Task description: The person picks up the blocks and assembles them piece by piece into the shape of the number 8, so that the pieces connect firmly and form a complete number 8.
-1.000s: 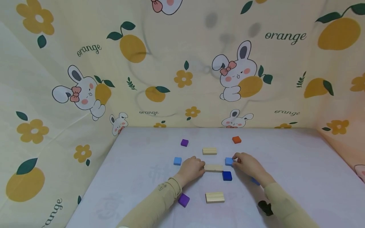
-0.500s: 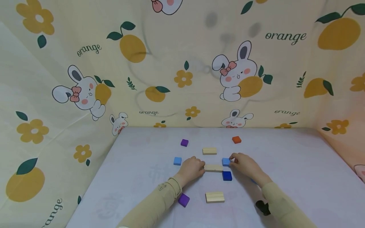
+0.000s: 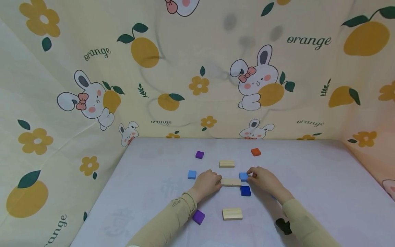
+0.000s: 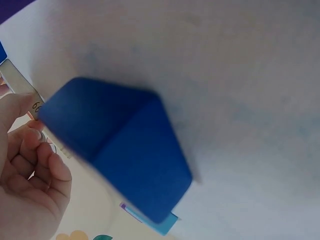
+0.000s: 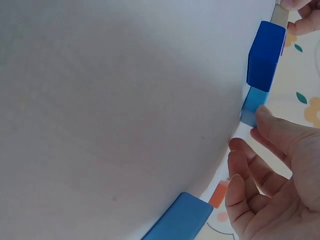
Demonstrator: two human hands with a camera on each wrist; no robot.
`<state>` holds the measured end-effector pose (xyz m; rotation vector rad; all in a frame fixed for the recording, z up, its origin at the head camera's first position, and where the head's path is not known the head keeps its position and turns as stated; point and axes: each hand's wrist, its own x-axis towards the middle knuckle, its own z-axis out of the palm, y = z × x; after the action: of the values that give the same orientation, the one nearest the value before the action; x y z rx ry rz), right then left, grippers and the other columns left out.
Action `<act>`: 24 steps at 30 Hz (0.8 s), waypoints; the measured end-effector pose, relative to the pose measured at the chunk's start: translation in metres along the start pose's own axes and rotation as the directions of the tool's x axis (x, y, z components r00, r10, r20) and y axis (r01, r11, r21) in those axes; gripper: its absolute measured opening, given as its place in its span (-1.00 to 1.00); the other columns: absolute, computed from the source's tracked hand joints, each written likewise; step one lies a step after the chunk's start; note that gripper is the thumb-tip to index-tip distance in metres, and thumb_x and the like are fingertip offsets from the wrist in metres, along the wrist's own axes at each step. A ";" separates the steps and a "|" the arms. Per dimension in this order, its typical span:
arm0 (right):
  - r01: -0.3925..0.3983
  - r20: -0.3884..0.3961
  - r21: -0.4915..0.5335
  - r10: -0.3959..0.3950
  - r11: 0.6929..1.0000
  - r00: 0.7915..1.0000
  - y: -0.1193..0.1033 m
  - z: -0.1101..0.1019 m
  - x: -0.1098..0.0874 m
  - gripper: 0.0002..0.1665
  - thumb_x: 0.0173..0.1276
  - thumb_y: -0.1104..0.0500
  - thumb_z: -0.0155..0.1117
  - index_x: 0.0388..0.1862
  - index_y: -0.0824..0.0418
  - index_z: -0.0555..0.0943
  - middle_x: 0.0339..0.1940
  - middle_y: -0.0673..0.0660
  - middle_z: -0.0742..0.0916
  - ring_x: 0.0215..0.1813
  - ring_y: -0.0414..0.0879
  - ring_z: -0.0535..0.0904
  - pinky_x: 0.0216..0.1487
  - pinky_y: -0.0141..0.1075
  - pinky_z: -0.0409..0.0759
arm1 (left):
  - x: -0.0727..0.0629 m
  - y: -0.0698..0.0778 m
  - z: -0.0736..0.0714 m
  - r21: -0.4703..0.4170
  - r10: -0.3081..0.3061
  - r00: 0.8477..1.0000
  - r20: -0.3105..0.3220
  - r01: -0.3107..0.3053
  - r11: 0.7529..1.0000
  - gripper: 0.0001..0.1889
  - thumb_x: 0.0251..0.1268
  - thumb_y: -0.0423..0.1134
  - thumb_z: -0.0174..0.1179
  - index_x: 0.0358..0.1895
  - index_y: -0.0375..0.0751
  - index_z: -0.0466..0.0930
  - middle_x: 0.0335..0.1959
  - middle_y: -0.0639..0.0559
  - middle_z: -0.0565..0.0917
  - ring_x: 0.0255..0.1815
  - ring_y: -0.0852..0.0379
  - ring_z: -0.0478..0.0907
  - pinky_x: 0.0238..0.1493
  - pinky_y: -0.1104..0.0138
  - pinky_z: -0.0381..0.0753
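My left hand (image 3: 206, 183) pinches the left end of a flat wooden block (image 3: 230, 182) lying on the table; in the left wrist view thumb and fingers grip its marked end (image 4: 36, 106). From the right, my right hand (image 3: 265, 180) pinches a light blue block (image 3: 243, 176) between thumb and fingertips, at the wooden block's right end. Just in front of these sits a dark blue block (image 3: 245, 191). Seen from the right wrist, the light blue block (image 5: 254, 106) overlaps behind the dark blue block (image 5: 265, 57).
Two more wooden blocks (image 3: 226, 164) (image 3: 232, 214) lie behind and in front. Around them are purple blocks (image 3: 199, 155) (image 3: 199, 217), a light blue block (image 3: 192, 175) and an orange block (image 3: 256, 152). Near the left wrist camera is a blue block (image 4: 120, 145), hidden in the head view.
My right hand has slid the light blue block leftward and slightly nearer, up to the wooden block's right end. The left hand keeps its place on the wooden block.
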<state>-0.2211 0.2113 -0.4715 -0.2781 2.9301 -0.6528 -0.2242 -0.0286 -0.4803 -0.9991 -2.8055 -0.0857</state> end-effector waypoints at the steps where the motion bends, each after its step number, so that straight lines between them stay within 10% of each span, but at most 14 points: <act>1: -0.001 0.002 0.002 0.001 1.000 1.000 0.000 0.000 0.000 -0.72 0.25 0.16 0.25 -0.06 0.20 0.60 -0.42 0.05 0.62 -0.40 -0.14 0.44 -0.34 -0.30 0.46 | 0.000 0.000 0.000 0.000 -0.001 1.000 0.001 0.001 1.000 -0.87 0.16 -0.10 0.22 -0.36 -0.04 0.66 -0.54 0.18 0.65 -0.56 0.28 0.34 -0.55 0.52 0.27; 24: -0.033 -0.014 0.021 0.033 0.999 0.999 -0.003 0.001 -0.004 -0.68 0.25 0.16 0.25 -0.02 0.22 0.59 -0.39 0.06 0.62 -0.37 -0.12 0.44 -0.31 -0.27 0.49 | 0.001 -0.005 0.014 -0.008 0.029 0.998 -0.062 -0.030 1.000 -0.86 0.18 -0.10 0.20 -0.38 -0.06 0.66 -0.55 0.17 0.65 -0.55 0.28 0.39 -0.53 0.51 0.33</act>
<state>-0.2165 0.2087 -0.4706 -0.2239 2.9332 -0.6823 -0.2297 -0.0300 -0.4938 -1.0215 -2.7364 -0.1240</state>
